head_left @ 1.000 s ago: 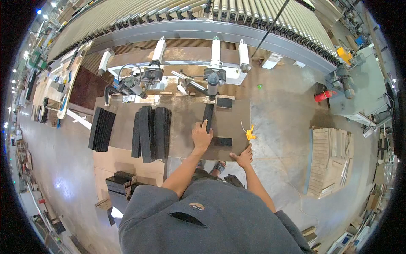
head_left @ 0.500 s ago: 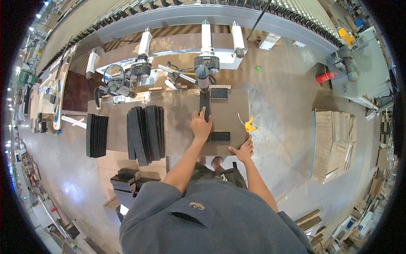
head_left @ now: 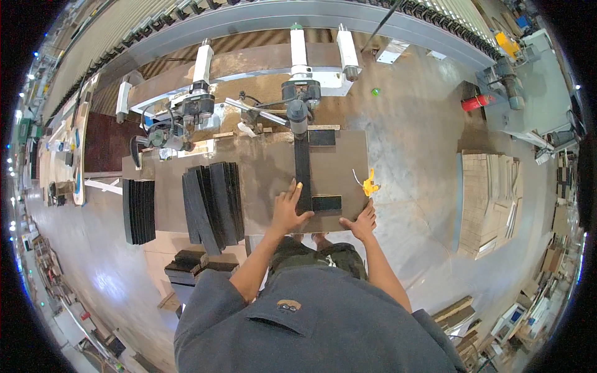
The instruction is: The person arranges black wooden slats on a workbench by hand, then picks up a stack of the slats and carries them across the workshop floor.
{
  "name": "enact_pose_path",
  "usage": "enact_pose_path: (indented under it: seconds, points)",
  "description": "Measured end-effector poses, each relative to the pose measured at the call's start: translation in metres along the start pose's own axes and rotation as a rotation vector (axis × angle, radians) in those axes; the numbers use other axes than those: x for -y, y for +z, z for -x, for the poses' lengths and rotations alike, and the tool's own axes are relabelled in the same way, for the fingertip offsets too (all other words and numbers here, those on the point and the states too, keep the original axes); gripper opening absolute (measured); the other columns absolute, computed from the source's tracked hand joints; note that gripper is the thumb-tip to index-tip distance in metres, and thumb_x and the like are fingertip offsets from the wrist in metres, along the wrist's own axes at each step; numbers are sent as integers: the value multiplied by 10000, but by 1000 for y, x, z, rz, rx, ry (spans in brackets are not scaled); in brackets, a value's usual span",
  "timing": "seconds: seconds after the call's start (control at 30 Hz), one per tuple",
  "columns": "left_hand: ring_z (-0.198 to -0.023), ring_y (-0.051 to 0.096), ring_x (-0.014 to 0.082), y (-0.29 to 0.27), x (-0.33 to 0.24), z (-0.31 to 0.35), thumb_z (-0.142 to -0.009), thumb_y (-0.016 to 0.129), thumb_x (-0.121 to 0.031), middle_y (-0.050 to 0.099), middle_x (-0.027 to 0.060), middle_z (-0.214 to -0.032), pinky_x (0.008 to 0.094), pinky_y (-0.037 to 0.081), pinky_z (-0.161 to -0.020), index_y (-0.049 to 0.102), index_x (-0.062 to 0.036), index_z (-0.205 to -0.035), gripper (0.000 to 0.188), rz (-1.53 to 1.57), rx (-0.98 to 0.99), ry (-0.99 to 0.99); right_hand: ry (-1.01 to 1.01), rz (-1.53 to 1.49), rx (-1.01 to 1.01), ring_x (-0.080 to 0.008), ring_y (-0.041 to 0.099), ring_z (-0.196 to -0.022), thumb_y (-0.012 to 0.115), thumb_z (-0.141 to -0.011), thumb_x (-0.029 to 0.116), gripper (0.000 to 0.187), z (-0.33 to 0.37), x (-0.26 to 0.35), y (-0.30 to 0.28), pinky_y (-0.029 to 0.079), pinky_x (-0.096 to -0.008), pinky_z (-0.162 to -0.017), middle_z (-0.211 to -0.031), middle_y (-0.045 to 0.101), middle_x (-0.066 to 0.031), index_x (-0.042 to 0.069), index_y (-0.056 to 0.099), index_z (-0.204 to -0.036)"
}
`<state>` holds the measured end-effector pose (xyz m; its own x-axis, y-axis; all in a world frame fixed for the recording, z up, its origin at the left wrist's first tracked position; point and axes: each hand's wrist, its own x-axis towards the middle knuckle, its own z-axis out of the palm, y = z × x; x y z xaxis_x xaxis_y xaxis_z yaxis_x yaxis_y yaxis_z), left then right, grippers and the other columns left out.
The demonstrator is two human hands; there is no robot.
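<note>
Near end of long black strip (head_left: 303, 177) hidden under left hand (head_left: 288, 210). Far end hidden beneath machine head (head_left: 298, 105). Right hand (head_left: 362, 222) palm contact with table edge (head_left: 273, 227) unclear. Yellow tool (head_left: 370, 184) too small to identify.

Brown worktable (head_left: 261, 180), long black strip (head_left: 303, 174), black slat stacks (head_left: 211, 199), yellow clamp (head_left: 370, 185), machine heads (head_left: 298, 99)

No packages, labels, signs, screens discernible.
</note>
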<state>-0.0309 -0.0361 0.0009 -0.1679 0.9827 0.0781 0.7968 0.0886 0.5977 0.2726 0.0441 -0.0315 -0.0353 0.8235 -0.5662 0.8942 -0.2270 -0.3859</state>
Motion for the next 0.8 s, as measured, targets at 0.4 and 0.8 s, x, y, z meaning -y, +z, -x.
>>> enact_pose_path:
  seconds: [0.4,0.8]
  points:
    - [-1102,585,368,1,8,-2,-888,766,-565,392,228,-1678,501,473,-975,462,-69,-1591,912,-244,106,64,18,39,-9,-511,265,-1536,924,-626,719,1591,2,4,1,228,-662,-1225,-1699,217,-298,65,-42,-1708]
    - [-1103,590,389,6,1,1,-900,735,-586,429,230,-1649,496,463,-962,520,-100,-1561,848,-234,62,64,36,35,27,-493,272,-1535,919,-631,708,1587,2,0,2,248,-664,-1218,-1694,225,-265,91,-68,-1709]
